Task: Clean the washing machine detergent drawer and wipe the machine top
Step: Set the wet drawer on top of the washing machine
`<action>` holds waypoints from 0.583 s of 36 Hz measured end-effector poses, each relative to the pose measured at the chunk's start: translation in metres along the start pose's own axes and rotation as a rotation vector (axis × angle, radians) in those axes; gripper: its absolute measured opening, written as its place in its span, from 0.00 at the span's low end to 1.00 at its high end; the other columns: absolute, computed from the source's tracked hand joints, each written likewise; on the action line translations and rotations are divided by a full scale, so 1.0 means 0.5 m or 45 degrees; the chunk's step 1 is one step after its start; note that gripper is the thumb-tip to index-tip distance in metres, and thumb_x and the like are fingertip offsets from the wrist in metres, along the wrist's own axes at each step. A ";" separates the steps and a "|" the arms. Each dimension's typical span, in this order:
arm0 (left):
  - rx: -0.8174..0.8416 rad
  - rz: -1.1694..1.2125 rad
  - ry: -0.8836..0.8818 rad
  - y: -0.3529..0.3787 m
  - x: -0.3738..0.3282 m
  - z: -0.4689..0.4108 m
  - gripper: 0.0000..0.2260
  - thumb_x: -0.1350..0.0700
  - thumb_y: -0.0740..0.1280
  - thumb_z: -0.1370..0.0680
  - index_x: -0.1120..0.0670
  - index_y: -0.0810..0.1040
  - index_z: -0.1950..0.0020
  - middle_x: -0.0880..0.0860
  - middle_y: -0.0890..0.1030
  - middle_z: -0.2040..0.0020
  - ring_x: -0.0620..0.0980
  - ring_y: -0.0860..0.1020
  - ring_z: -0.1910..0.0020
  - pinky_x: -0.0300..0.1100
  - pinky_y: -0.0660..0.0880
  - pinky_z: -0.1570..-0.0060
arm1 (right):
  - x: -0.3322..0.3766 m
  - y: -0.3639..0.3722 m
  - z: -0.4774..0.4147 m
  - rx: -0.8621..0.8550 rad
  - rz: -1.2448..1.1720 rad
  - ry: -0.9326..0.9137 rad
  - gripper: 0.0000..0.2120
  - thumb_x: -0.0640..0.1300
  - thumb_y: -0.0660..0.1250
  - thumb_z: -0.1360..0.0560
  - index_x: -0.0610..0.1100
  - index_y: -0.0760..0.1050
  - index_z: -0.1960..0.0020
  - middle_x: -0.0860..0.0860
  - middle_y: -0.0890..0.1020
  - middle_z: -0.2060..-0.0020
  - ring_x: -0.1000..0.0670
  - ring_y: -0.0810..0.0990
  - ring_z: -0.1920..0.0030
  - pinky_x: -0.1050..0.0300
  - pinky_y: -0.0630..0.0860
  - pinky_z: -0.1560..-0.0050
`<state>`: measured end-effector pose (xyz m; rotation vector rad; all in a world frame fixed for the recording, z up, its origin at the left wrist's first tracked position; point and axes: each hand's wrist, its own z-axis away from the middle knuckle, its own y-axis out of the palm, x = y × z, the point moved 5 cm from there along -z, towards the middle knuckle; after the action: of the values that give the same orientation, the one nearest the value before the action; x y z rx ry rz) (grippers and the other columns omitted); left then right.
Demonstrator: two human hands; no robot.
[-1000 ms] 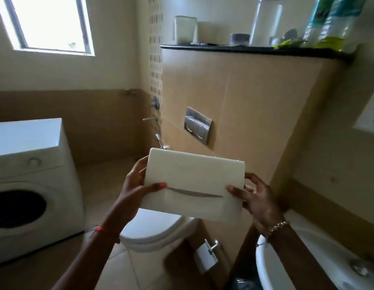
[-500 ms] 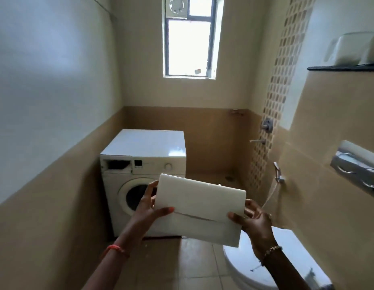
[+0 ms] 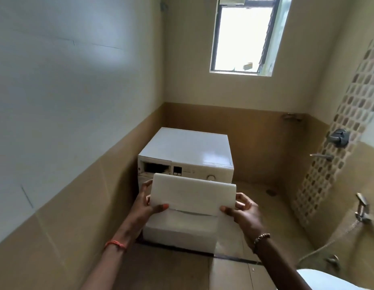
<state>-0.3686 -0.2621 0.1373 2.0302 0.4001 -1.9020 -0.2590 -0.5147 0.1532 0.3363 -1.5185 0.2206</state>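
Note:
I hold the white detergent drawer (image 3: pixel 192 195) in front of me with both hands, its flat front panel with a thin curved groove facing me. My left hand (image 3: pixel 145 204) grips its left end, my right hand (image 3: pixel 243 212) its right end. Beyond it stands the white front-loading washing machine (image 3: pixel 190 147) against the far wall, with a flat bare top. The dark empty drawer slot (image 3: pixel 155 166) shows at the machine's upper left, just above the held drawer. The drawer hides the machine's door.
A tiled wall runs close along the left. On the right wall are a shower valve (image 3: pixel 339 137), a spout (image 3: pixel 321 156) and a hand sprayer (image 3: pixel 363 208) with hose. A white toilet edge (image 3: pixel 328 279) shows at bottom right. A window (image 3: pixel 243 36) is above the machine.
The view has swung left from the toilet and sink side to face the washing machine, which now appears closer and centred. Both hands keep the same grip on the drawer.

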 end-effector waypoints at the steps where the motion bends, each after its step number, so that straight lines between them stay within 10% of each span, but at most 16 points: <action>1: 0.001 -0.003 -0.004 -0.009 0.001 -0.025 0.46 0.51 0.79 0.47 0.45 0.63 0.32 0.55 0.80 0.45 0.53 0.80 0.49 0.50 0.80 0.54 | -0.002 0.013 -0.031 0.009 -0.003 0.004 0.18 0.27 0.73 0.36 0.36 0.75 0.48 0.41 0.84 0.56 0.49 0.82 0.61 0.62 0.77 0.68; 8: -0.078 -0.017 -0.050 -0.091 -0.003 -0.221 0.52 0.43 0.82 0.55 0.44 0.64 0.34 0.56 0.80 0.45 0.53 0.80 0.48 0.42 0.79 0.60 | -0.013 0.110 -0.257 0.066 -0.024 0.053 0.20 0.27 0.73 0.37 0.36 0.74 0.46 0.39 0.83 0.53 0.44 0.83 0.56 0.53 0.81 0.59; 15: -0.135 -0.059 -0.007 -0.146 -0.021 -0.400 0.34 0.68 0.73 0.32 0.51 0.62 0.31 0.47 0.76 0.47 0.43 0.76 0.51 0.33 0.77 0.65 | 0.007 0.205 -0.451 0.094 0.017 0.053 0.20 0.28 0.73 0.36 0.35 0.74 0.46 0.39 0.83 0.53 0.43 0.82 0.55 0.52 0.80 0.55; 21: -0.164 -0.057 -0.028 -0.200 0.001 -0.553 0.33 0.70 0.70 0.30 0.50 0.61 0.32 0.50 0.78 0.49 0.44 0.78 0.54 0.34 0.78 0.66 | 0.004 0.270 -0.594 0.076 0.043 0.035 0.18 0.27 0.73 0.36 0.34 0.75 0.48 0.40 0.83 0.56 0.46 0.82 0.59 0.48 0.80 0.53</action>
<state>-0.1603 -0.0548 0.1470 1.9314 0.5526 -1.8714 -0.0278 -0.2851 0.1601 0.3541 -1.4935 0.2966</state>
